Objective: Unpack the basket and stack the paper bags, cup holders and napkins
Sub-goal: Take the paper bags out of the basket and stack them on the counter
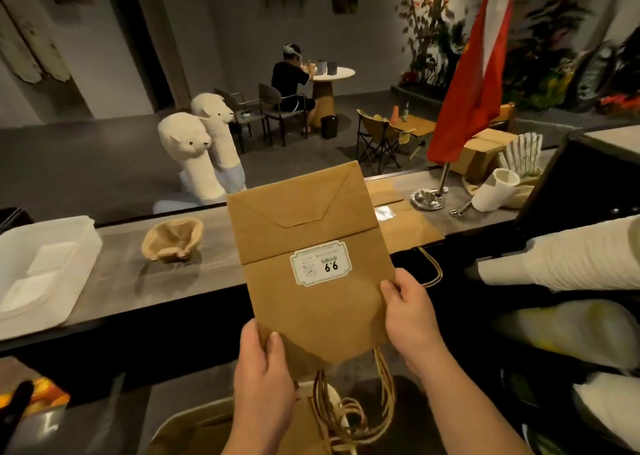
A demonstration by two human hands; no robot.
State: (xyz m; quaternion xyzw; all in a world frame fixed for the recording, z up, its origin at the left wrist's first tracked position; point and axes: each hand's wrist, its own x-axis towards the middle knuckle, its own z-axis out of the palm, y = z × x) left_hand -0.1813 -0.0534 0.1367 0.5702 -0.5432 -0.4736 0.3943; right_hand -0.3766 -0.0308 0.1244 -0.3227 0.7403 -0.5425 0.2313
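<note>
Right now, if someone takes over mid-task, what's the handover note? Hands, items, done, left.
Hands: the left hand has a grip on the lower left corner of the held paper bag, thumb on its front. The right hand has a grip on its right edge.
Items: the bag is folded flat, sticker facing up. Its twine handles hang toward the basket below.
Done: at least one flat bag already lies on the counter behind.
Left: lay this bag on that pile. More bags show in the basket. I cannot pick out cup holders or napkins for sure.
</note>
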